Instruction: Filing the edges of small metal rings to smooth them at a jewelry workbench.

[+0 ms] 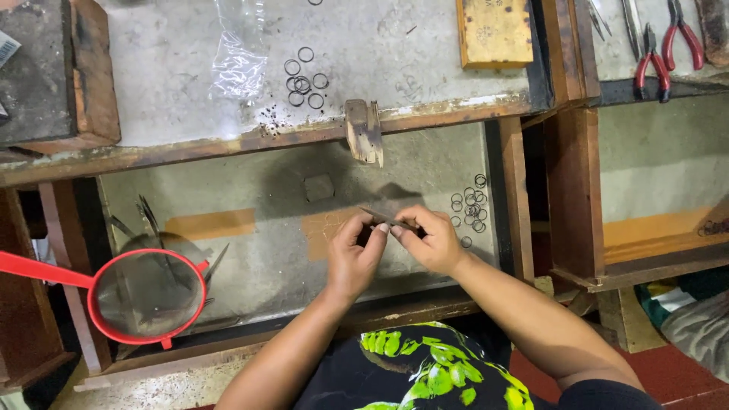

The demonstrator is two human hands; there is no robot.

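Grey, worn and stained, the stone-like tabletop (pixel 175 91) is carrying one loose cluster of about eight small dark metal rings (pixel 304 80), one crumpled clear plastic bag (pixel 239 57), one yellowish wooden block (pixel 495 30) and one notched wooden bench peg (pixel 364 130) jutting over its front edge. Below it, a shallow wooden pull-out tray (pixel 266 258) with a grey floor is holding a second cluster of roughly ten dark metal rings (pixel 471 205), a few thin metal tweezers (pixel 148 216) and one red-rimmed round sieve with a red handle (pixel 148 294).

Over this tray the left hand (pixel 353 258) and the right hand (pixel 433 241) are meeting, fingertips nearly touching. Each grip is pressed together, pinching a slim dark metal tool (pixel 387 220) that is lying level between them; any ring on it is too small to tell.

At upper right, two red-handled pliers (pixel 661 49) are lying on a neighbouring bench surface (pixel 653 23). A green leaf-print garment (pixel 425 368) is covering the lap.
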